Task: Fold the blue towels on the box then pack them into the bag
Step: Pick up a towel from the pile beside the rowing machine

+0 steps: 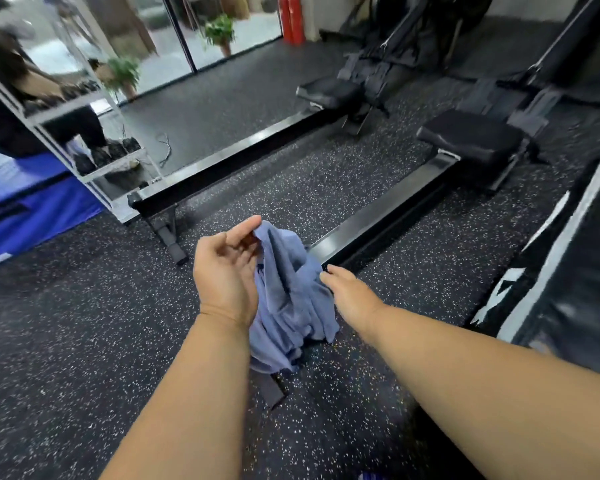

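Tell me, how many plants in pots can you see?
2. One potted plant stands at the top middle by the glass, the other potted plant farther left beside the white shelf. One may be a mirror reflection; more could be hidden.

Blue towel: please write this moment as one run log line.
left hand pinches blue towel top | right hand touches its side | towel bunched, unfolded, hanging over floor | bag: not seen

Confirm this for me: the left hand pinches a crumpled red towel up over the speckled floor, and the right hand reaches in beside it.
Wrong colour. The head view shows the left hand pinching a crumpled blue towel; the rest holds, with the right hand reaching in beside it.
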{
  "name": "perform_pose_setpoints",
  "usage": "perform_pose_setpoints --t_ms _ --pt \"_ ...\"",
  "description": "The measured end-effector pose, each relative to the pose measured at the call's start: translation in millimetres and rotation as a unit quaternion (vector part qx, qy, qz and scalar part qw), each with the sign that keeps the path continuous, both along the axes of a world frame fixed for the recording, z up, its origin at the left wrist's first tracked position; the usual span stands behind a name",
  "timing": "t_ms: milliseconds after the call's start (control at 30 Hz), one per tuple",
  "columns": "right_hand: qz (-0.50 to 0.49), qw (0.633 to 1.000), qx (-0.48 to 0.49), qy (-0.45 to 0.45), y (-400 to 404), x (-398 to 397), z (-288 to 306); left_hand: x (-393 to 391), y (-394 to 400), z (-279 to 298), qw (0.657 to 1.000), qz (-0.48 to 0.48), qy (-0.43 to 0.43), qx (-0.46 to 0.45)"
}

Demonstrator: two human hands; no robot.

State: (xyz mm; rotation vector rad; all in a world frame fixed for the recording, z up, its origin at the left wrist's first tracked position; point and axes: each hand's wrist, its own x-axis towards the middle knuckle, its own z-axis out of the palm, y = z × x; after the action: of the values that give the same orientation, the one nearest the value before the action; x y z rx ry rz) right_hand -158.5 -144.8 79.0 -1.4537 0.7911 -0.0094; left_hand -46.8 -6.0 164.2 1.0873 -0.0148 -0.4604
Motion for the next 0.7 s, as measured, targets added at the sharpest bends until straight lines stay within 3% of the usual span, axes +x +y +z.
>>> perform_pose_setpoints --t_ms 200,433,700 --pt "-0.035 0.999 0.008 -0.038 25.7 -92.8 92.0 -81.8 23.3 104.2 0.989 -0.102 -0.044 -0.099" --pt "-0.068 0.992 0.009 -0.107 53.8 -207.2 167.1 -193.0 44.6 209.8 0.951 -0.225 -0.09 -0.191" --pt "-0.175 0.967 -0.07 -0.173 50.2 -362.5 246.1 -316.3 37.0 277.4 0.931 -0.301 -0.088 -0.189"
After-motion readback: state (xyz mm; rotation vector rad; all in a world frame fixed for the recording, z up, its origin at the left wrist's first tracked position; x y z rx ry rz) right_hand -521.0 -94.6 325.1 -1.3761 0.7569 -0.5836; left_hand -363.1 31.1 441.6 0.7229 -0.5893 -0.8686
